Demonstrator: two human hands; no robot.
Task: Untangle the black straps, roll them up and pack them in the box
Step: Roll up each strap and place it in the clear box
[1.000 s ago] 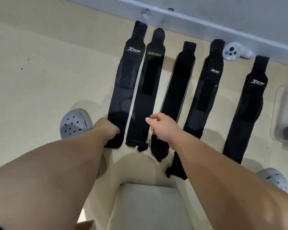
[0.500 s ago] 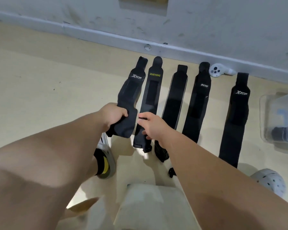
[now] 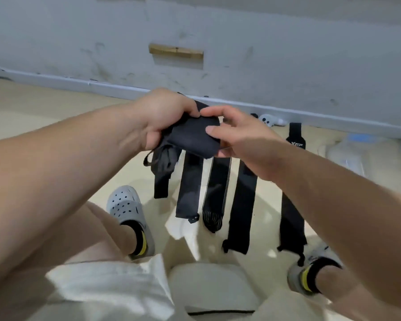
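A black strap is lifted off the floor and held between both hands in front of me. My left hand grips its folded upper part, while its tail and a thin loop hang down below. My right hand pinches the right edge of the fold with thumb and fingers. Several other black straps lie flat side by side on the beige floor beneath. One with white lettering lies farthest right. A clear plastic box sits on the floor at the right, near the wall.
A white controller lies by the grey baseboard behind the straps. My feet in grey clogs stand on either side of the straps. A pale cushioned seat is below me. The grey wall runs across the back.
The leftmost strap has been lifted from the floor up in front of me. My right hand has moved onto it. The view has tilted up toward the wall.
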